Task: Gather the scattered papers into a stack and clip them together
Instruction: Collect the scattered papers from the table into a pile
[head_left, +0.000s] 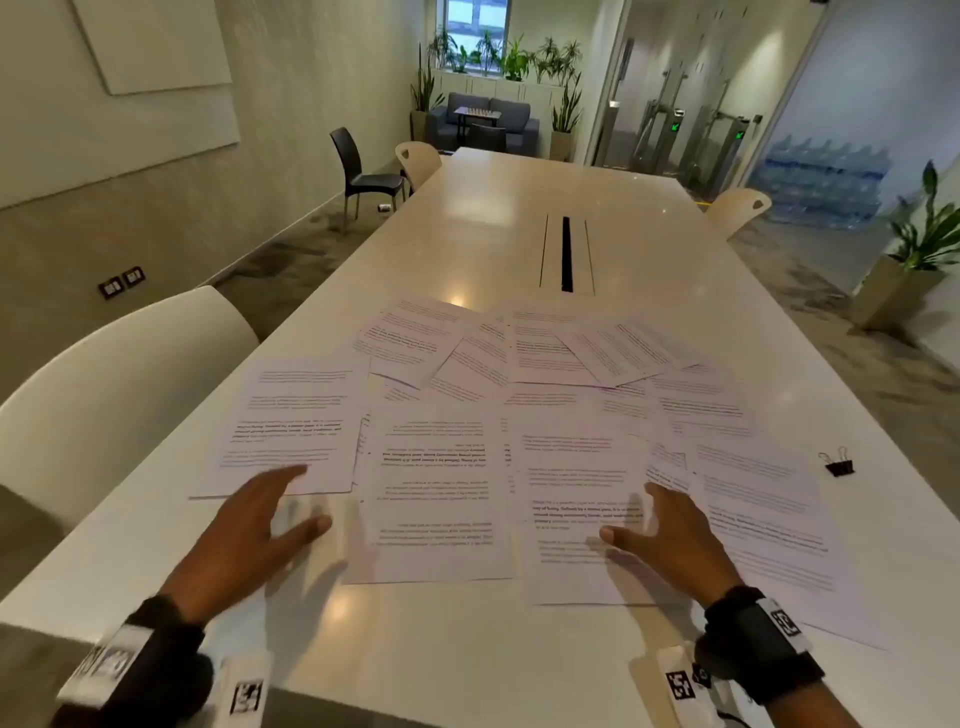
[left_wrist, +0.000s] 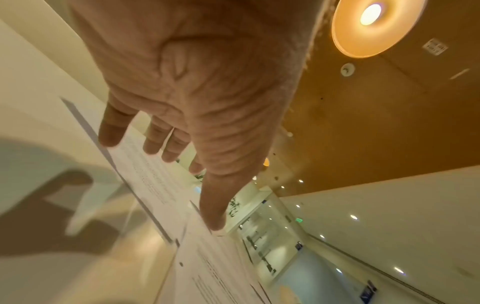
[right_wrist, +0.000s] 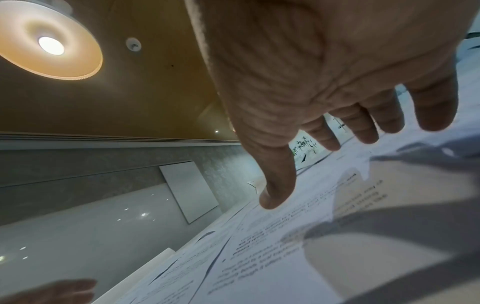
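Several printed white papers (head_left: 467, 441) lie scattered and overlapping across the near half of a long white table (head_left: 519, 208). A black binder clip (head_left: 838, 462) sits on the table just right of the sheets. My left hand (head_left: 260, 525) hovers palm down, fingers spread, over the near corner of the leftmost sheet (head_left: 291, 421). My right hand (head_left: 660, 535) hovers spread over the sheets at the right. In the left wrist view the left hand (left_wrist: 182, 144) has straight fingers above a paper (left_wrist: 155, 185). In the right wrist view the right hand (right_wrist: 337, 133) is spread above a printed paper (right_wrist: 298, 257). Neither hand holds anything.
A white chair (head_left: 119, 395) stands at the table's left side, close to my left arm. More chairs (head_left: 363, 171) stand further along. A cable slot (head_left: 566, 254) runs down the table's middle beyond the papers. Bare table surface lies between me and the papers.
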